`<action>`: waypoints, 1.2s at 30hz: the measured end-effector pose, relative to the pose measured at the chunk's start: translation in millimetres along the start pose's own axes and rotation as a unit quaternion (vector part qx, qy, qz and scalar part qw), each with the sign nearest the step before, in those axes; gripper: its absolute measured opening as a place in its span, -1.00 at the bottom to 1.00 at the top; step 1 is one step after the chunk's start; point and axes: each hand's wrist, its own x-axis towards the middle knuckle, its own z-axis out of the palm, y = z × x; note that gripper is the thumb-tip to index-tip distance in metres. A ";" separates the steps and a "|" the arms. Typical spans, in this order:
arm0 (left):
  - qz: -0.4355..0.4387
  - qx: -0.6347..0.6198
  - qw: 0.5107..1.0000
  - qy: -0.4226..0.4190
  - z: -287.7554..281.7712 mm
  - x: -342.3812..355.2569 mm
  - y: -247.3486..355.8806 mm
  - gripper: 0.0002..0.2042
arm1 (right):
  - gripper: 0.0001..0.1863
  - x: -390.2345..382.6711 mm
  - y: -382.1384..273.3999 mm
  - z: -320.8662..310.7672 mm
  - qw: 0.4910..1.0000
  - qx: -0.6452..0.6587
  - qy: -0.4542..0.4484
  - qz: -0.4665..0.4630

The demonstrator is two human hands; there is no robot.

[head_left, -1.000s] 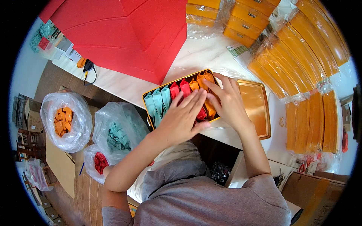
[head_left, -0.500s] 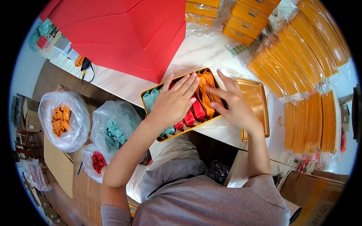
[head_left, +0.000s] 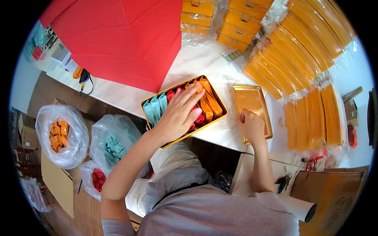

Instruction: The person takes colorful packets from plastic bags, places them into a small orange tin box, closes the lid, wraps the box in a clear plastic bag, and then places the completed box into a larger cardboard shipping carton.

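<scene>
On the marble-patterned table sits an open yellow tin box (head_left: 213, 121) holding a row of upright packets. Teal packets (head_left: 155, 105) fill its left end, red packets (head_left: 200, 118) the middle and orange packets (head_left: 213, 104) the right. My left hand (head_left: 182, 112) lies spread over the red and orange packets and hides part of them. To the right of the box, a gold rectangular lid (head_left: 251, 97) lies flat with its inside up. My right hand (head_left: 252, 125) has its fingers curled on the lid's left edge; their tips are hidden.
A large red folded sheet (head_left: 118, 43) covers the table's far left. Plastic-wrapped yellow boxes (head_left: 299, 51) are stacked at the far right. Clear bags of orange packets (head_left: 59, 133), teal packets (head_left: 115, 148) and red packets (head_left: 99, 179) stand at lower left. A cardboard carton (head_left: 327, 196) is at lower right.
My right hand has left the packets and moved right and down to the lid, its fingers now curled. My left hand stays over the packets. The whole view has shifted slightly.
</scene>
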 end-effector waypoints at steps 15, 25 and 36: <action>-0.114 -0.531 0.837 0.069 20.3 -44.5 61.7 -0.52 | -0.67 -26.7 -46.1 -63.1 0.538 0.842 0.001 -0.025; -0.250 -0.443 0.855 0.102 -27.6 -99.3 61.5 -0.65 | -0.61 -17.1 -31.7 -67.6 0.783 0.621 -0.029 -0.008; -0.274 0.067 0.928 0.244 -40.9 -37.2 -16.5 -0.66 | -0.73 34.1 -48.5 -2.6 0.966 0.228 0.083 -0.086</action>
